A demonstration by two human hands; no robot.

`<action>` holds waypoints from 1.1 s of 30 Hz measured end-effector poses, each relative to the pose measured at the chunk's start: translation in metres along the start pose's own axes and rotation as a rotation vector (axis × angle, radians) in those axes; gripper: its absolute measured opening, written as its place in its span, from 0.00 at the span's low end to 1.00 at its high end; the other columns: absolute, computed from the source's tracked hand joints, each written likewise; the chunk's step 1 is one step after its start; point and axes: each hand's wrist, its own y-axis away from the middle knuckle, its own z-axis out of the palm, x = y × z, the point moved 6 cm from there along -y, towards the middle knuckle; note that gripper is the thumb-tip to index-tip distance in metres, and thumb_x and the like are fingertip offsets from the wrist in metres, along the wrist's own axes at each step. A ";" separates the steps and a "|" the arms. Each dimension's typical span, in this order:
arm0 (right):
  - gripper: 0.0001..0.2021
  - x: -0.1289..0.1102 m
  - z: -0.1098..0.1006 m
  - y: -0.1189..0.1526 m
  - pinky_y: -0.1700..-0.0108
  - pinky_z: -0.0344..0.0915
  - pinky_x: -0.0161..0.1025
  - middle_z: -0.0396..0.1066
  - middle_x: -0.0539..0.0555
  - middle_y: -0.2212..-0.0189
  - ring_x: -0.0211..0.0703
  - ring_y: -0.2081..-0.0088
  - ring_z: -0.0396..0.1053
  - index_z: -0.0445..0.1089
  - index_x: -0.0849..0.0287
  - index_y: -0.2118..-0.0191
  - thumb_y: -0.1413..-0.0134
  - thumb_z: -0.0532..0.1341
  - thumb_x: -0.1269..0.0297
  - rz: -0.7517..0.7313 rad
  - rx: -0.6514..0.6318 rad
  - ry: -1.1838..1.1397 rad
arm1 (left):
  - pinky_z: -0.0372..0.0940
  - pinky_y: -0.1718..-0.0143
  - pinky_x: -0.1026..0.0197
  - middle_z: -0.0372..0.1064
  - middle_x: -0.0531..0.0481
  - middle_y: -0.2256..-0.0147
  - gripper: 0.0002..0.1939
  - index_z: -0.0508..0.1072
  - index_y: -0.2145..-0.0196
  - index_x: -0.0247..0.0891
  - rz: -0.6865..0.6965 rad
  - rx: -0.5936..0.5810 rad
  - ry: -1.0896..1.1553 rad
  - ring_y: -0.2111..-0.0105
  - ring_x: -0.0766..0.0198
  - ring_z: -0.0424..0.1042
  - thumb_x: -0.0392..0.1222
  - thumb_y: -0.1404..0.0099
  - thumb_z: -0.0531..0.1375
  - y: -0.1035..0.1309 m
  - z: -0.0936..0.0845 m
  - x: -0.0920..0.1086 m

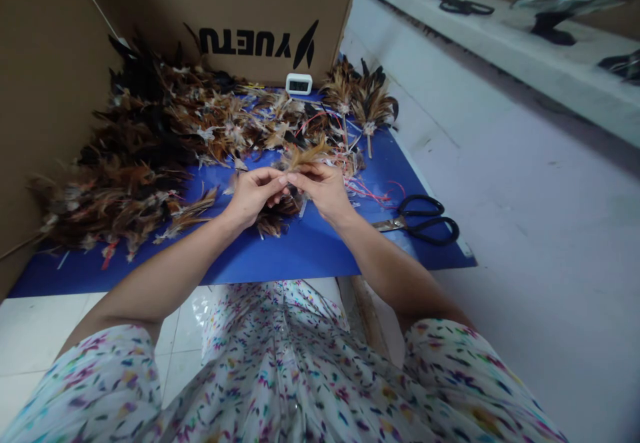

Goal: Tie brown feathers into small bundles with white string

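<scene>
Head view: both hands are raised just above the blue surface (240, 264), thumb tips meeting at the base of a feather tuft (306, 156). Right hand (324, 191): thumb and forefinger closed in a pinch on the tuft. Left hand (256, 195): thumb and fingertips closed at the same base; the exact contact is hidden by the fingers. Feather tips project up and away from the wearer.

Step in hand, as judged: fine fingertip handling of the tuft's base, such as aligning or securing it. Whether thread is being worked there cannot be determined.

Next move, as judged: maintain the pinch with one hand while the other adjusts the base; use light pressure, since loose feathers splay easily.

Adjacent items: a feather pile (165, 120) covers the far and left areas; feather bunches on sticks (369, 106) lie at far right; red strands (369, 194) lie near the right hand; scissors (403, 223) rest beside the right forearm, handles pointing right.
</scene>
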 end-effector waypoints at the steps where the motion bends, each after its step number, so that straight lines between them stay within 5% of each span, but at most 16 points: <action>1: 0.16 0.000 0.000 0.000 0.65 0.69 0.37 0.73 0.46 0.77 0.33 0.74 0.66 0.76 0.56 0.75 0.65 0.76 0.51 0.007 -0.002 -0.003 | 0.55 0.84 0.70 0.71 0.53 0.79 0.21 0.76 0.73 0.35 -0.020 -0.006 0.009 0.83 0.74 0.63 0.55 0.53 0.74 0.000 0.001 0.000; 15: 0.15 -0.007 0.003 0.001 0.65 0.68 0.37 0.71 0.46 0.77 0.32 0.75 0.65 0.77 0.57 0.75 0.62 0.76 0.52 0.030 -0.106 -0.019 | 0.57 0.83 0.70 0.72 0.52 0.76 0.22 0.74 0.73 0.33 -0.229 -0.218 0.125 0.81 0.74 0.66 0.53 0.53 0.75 0.004 0.008 0.000; 33: 0.20 -0.004 0.000 0.001 0.68 0.65 0.36 0.74 0.48 0.74 0.34 0.73 0.66 0.76 0.58 0.73 0.66 0.76 0.48 0.091 -0.063 0.051 | 0.57 0.82 0.70 0.72 0.52 0.79 0.21 0.76 0.74 0.35 -0.116 -0.052 0.016 0.82 0.74 0.64 0.53 0.56 0.75 0.000 0.000 0.002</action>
